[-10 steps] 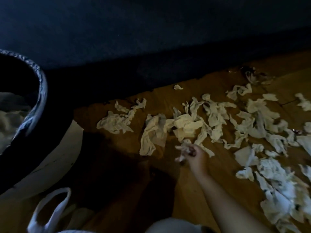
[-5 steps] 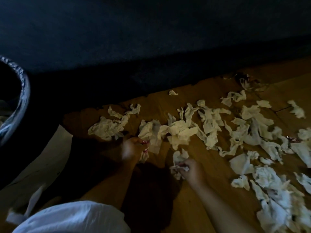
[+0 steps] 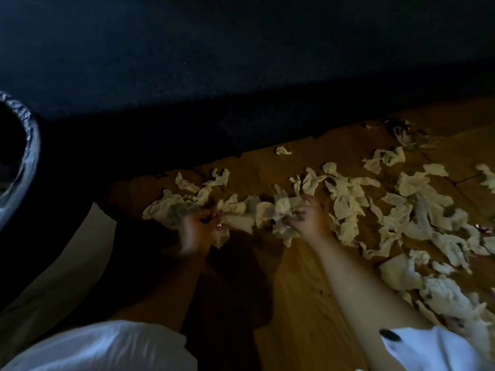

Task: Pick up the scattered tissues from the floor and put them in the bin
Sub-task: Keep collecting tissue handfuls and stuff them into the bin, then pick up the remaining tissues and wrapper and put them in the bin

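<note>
Nearest, btm edge: white cloth sleeve [image 3: 101, 346] at L, white cloth cuff [image 3: 428, 352] w/ dark button at R. Bare forearms stretched fwd over the floor.

Mid-frame: L hand [image 3: 197, 231] in shadow and blurred, fingers curled on a limp off-white tissue piece [image 3: 222, 236] just beside the knuckles. Looks like a pinch grip, detail poor. R hand [image 3: 308, 218] better lit, fingers bunched round a crumpled off-white tissue wad [image 3: 281, 210], which touches its neighbours on the floor.

Step, as judged: gathering w/ both hands, not yet carrying. Early in task. Most of the scattered off-white tissues [image 3: 345, 202] lie on the floor, spread from betw. the hands to R edge, thickest at R. One small scrap [image 3: 283, 150] apart, farther back.

Next, as judged: close both handfuls, lift clear w/o trailing strips, swing L to dark round bin [image 3: 29, 145] w/ crinkled shiny liner rim. Bin at far L edge, well apart from hands, only partly in view. Thin paper, prob. tears and sheds bits, so several trips likely.

Surface: warm brown wooden plank floor [image 3: 294, 290], lit at R, shadowed at L. Pale flat strip [image 3: 67, 263] near bin, nature unclear. Beyond: large dark blue-black surface [image 3: 241, 62] filling top half. Sofa or rug, cannot tell. Room dim.
</note>
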Tool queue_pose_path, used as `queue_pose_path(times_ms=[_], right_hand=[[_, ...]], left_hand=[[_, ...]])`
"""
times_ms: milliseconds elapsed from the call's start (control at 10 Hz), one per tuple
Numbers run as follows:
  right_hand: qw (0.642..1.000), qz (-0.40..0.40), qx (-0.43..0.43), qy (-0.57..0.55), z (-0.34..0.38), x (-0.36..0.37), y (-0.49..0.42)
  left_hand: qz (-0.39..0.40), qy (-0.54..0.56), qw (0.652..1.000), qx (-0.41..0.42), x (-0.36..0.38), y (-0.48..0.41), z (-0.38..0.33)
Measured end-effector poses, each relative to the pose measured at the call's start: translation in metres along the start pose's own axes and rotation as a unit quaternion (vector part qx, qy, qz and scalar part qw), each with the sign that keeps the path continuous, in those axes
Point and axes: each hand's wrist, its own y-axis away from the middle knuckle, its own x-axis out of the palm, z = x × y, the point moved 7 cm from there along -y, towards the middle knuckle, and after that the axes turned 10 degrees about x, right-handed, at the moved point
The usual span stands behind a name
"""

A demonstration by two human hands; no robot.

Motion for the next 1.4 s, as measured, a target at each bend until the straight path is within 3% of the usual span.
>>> queue_pose_path(times_ms=[100, 200, 300, 400, 700, 1000, 1200, 1400], right_hand=[[0.995, 0.086, 0.032, 0.042, -0.005, 0.022, -0.005], [0.992, 0.085, 0.039, 0.082, -0.012, 0.034, -0.001], [0.991, 0.068, 0.043, 0.103, -0.018, 0.04, 0.007], [0.991, 0.071, 0.052, 0.098, -0.025, 0.041, 0.012], [0.988, 0.059, 0.082, -0.116, 0.015, -0.003, 0.039], [0.957, 0.12, 0.032, -0.261, 0.132, -0.022, 0.095], [0.941, 0.177, -0.047, -0.285, 0.246, -0.013, 0.136], [0.882, 0.313, -0.122, -0.331, 0.343, 0.036, 0.199]], left_hand=[[-0.078, -0.087, 0.993, 0.008, -0.041, -0.033, 0.011], [-0.088, -0.157, 0.983, 0.029, -0.064, -0.031, -0.012], [-0.023, -0.126, 0.992, 0.022, -0.052, -0.036, -0.001], [-0.021, -0.146, 0.988, 0.033, -0.043, -0.03, 0.006], [0.008, -0.033, 0.999, -0.012, -0.028, 0.004, -0.029], [0.017, 0.009, 0.996, 0.083, -0.082, 0.087, -0.168], [-0.044, 0.008, 0.992, 0.119, -0.183, 0.121, -0.244], [-0.158, -0.026, 0.981, 0.105, -0.317, 0.147, -0.25]])
